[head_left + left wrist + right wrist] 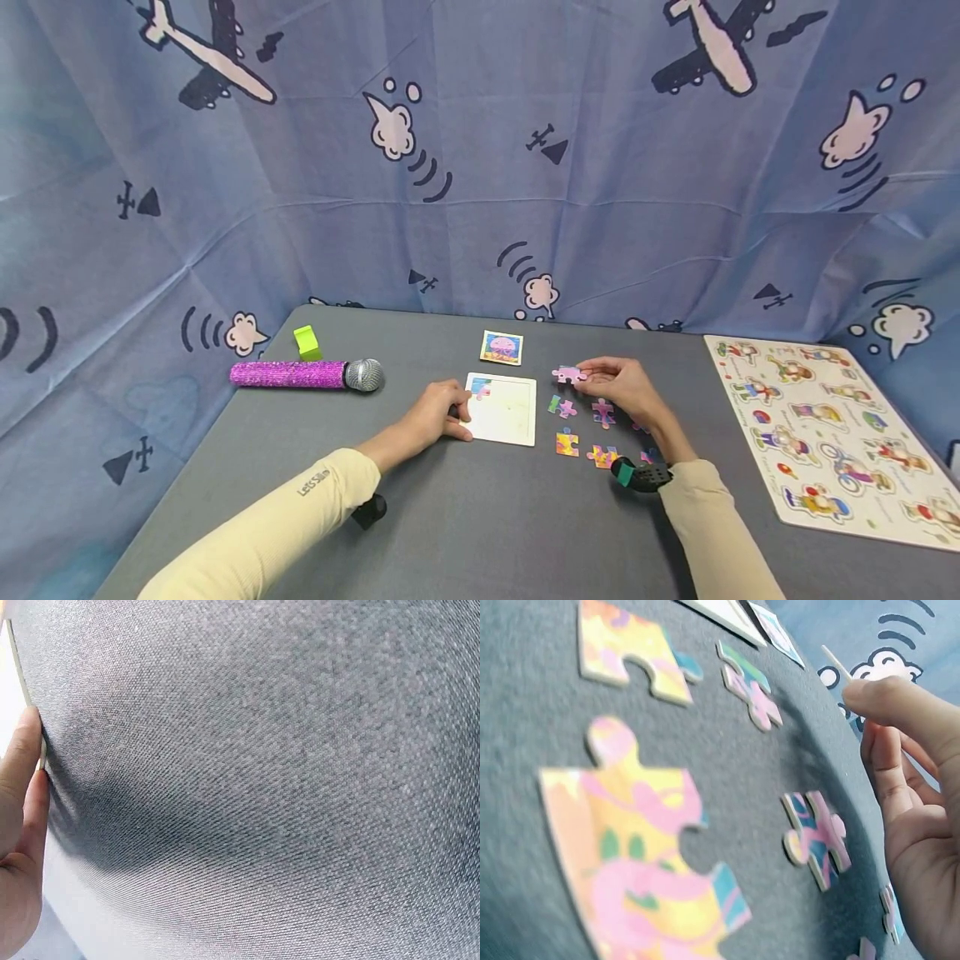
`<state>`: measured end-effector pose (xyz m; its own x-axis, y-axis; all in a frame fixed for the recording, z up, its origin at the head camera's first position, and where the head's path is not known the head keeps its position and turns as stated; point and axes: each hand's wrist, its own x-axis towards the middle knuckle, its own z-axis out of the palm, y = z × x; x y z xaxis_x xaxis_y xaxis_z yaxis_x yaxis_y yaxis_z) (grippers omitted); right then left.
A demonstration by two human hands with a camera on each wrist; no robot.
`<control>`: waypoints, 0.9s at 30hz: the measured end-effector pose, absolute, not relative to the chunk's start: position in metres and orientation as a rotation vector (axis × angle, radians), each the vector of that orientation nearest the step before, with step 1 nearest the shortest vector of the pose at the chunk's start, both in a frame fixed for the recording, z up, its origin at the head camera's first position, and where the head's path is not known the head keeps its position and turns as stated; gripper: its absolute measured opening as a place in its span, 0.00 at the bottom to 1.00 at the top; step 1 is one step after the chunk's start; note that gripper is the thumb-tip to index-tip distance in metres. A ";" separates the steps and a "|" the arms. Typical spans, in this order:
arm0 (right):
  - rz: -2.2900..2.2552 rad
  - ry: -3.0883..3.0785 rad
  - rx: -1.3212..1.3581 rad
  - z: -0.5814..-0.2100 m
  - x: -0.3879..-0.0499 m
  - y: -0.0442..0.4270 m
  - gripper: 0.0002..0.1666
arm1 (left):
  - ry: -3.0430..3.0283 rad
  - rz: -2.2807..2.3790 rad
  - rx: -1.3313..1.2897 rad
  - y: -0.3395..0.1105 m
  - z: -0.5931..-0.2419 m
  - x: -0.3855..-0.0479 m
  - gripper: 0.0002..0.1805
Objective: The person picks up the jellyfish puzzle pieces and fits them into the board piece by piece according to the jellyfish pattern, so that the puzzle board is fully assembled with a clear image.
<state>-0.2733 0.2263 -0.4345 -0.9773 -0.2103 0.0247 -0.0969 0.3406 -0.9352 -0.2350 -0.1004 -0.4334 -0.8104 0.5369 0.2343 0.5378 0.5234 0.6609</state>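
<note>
My left hand holds the left edge of a white puzzle tray, its fingertips on the rim in the left wrist view. A blue and pink puzzle piece lies in the tray's far left corner. Raised over the table, my right hand pinches a pink puzzle piece between thumb and fingers. In the right wrist view only that piece's thin edge shows. Below this hand lie several loose puzzle pieces, including a yellow one, a pink one and a green and pink one.
A small picture card lies beyond the tray. At the left are a glittery purple microphone and a lime green block. A large board with figure pictures covers the table's right side. A patterned blue cloth hangs behind.
</note>
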 end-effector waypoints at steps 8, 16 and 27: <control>-1.750 2.368 -0.333 -0.439 -0.271 0.214 0.25 | -2.737 -1.127 -0.970 -0.101 -0.434 -0.235 0.16; -1.743 2.361 -0.374 -0.440 -0.269 0.199 0.24 | -2.728 -1.116 -0.980 -0.102 -0.435 -0.237 0.16; -1.816 2.309 -0.457 -0.443 -0.271 0.175 0.19 | -2.744 -1.084 -0.990 -0.103 -0.432 -0.235 0.16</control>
